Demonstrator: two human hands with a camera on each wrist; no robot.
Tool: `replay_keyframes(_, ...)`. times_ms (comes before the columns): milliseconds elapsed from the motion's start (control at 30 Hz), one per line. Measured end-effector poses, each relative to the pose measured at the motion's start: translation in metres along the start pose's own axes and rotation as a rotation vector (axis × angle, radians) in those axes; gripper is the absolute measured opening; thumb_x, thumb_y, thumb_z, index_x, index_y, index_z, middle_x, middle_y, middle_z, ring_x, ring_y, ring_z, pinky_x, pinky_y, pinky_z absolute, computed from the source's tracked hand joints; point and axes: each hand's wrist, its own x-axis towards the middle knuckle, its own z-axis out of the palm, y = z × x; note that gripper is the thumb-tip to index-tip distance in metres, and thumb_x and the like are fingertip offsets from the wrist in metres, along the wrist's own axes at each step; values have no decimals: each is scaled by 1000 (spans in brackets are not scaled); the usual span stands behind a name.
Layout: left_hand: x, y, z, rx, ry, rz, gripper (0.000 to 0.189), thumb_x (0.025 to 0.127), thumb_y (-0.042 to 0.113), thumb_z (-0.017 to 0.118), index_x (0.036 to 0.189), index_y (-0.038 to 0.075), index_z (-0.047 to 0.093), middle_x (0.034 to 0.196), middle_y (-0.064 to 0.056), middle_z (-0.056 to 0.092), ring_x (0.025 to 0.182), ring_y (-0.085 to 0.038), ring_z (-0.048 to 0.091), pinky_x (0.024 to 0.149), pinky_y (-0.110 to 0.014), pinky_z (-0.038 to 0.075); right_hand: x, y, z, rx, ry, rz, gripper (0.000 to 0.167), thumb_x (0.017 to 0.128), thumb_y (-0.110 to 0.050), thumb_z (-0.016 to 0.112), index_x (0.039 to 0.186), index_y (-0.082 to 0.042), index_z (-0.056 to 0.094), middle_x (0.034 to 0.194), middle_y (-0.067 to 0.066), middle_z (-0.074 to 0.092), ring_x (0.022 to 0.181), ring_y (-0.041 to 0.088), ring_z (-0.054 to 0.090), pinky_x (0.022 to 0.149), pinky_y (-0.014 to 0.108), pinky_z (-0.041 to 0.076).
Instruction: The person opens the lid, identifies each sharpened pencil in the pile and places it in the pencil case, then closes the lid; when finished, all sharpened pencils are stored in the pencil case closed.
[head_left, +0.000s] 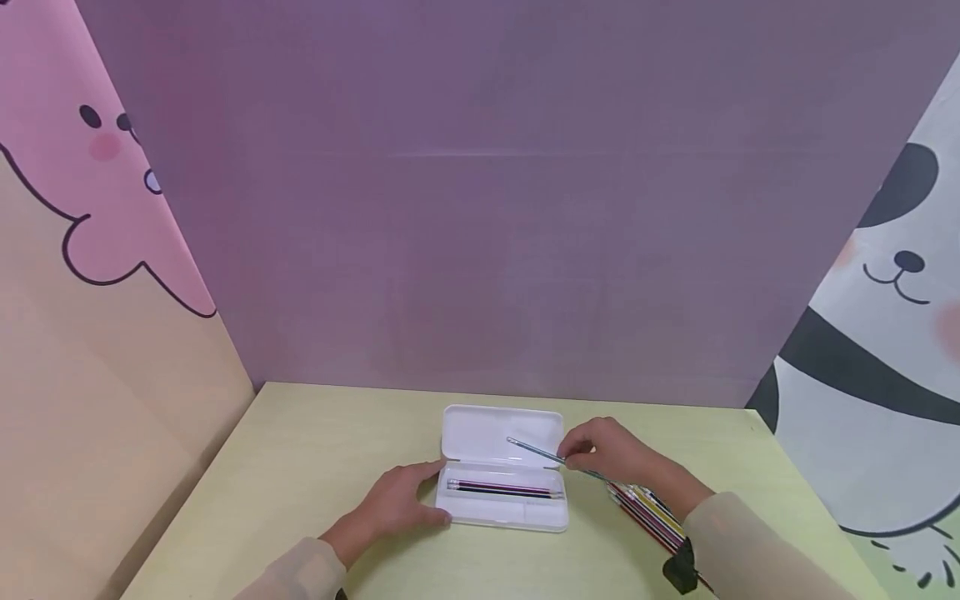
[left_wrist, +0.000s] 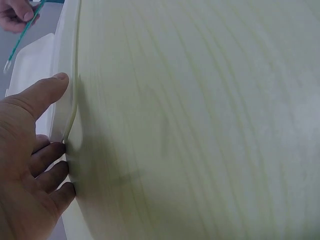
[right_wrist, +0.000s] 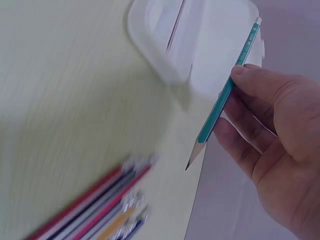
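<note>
A teal pencil (right_wrist: 215, 115) with a sharpened tip and a white eraser end is pinched between the thumb and fingers of my right hand (head_left: 609, 446). It slants over the right side of an open white pencil case (head_left: 487, 515), its eraser end in front of the raised lid (head_left: 472, 425). Inside the tray, two pencils (head_left: 502, 489), one dark red and one black, lie side by side. My left hand (head_left: 397, 498) rests against the case's left end, thumb at the front corner and fingers toward the hinge side. The left wrist view shows its thumb (left_wrist: 47, 92) along the white rim.
Below my right forearm, a bundle of several pencils (head_left: 645, 517) in red, black, yellow and other colours lies on the pale yellow table (head_left: 360, 433). A purple panel (head_left: 480, 250) stands behind the table, with cartoon-printed panels at both sides.
</note>
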Motion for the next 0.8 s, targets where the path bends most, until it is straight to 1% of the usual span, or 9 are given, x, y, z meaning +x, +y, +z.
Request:
replay_keyframes(133, 1, -1, 0, 15, 1, -5, 92, 76, 48, 88, 151, 10, 52, 145, -10, 62, 133, -34, 58, 111, -52, 47, 18, -14, 12, 11, -33, 26, 11, 90, -8, 78, 98, -15, 80, 92, -8, 74, 83, 9, 62, 74, 23, 57)
replay_keyframes(233, 1, 1, -1, 7, 1, -7, 91, 76, 47, 88, 151, 9, 52, 145, -11, 62, 133, -35, 57, 112, -53, 46, 29, -20, 21, 17, -49, 30, 12, 89, -8, 79, 96, -18, 80, 88, -9, 73, 79, 9, 62, 73, 22, 56)
replay_keyframes(400, -1, 3, -2, -16, -3, -9, 91, 75, 45, 89, 150, 9, 53, 145, -12, 62, 133, -36, 57, 111, -55, 46, 42, -25, 35, 15, -65, -15, 13, 88, -6, 79, 95, -18, 80, 85, -10, 72, 77, 8, 61, 72, 23, 55)
replay_keyframes(600, 0, 1, -1, -7, -1, -8, 90, 75, 45, 89, 150, 10, 54, 144, -12, 62, 133, -36, 58, 110, -54, 47, 54, -26, 47, 16, -91, -64, 12, 88, -5, 79, 94, -15, 80, 85, -9, 73, 78, 5, 61, 75, 24, 56)
replay_keyframes(667, 1, 1, 0, -2, -2, -4, 90, 75, 46, 89, 150, 10, 54, 144, -12, 62, 132, -35, 58, 110, -54, 47, 58, -26, 50, -2, -97, -78, 12, 88, -5, 79, 94, -15, 80, 86, -8, 73, 79, 4, 61, 75, 24, 56)
replay_keyframes(800, 3, -1, 1, -1, -3, 2, 90, 75, 46, 89, 150, 10, 54, 143, -11, 63, 131, -34, 59, 110, -53, 47, 65, -28, 56, -48, -107, -76, 12, 87, -6, 80, 94, -16, 79, 87, -7, 74, 80, 3, 62, 76, 25, 56)
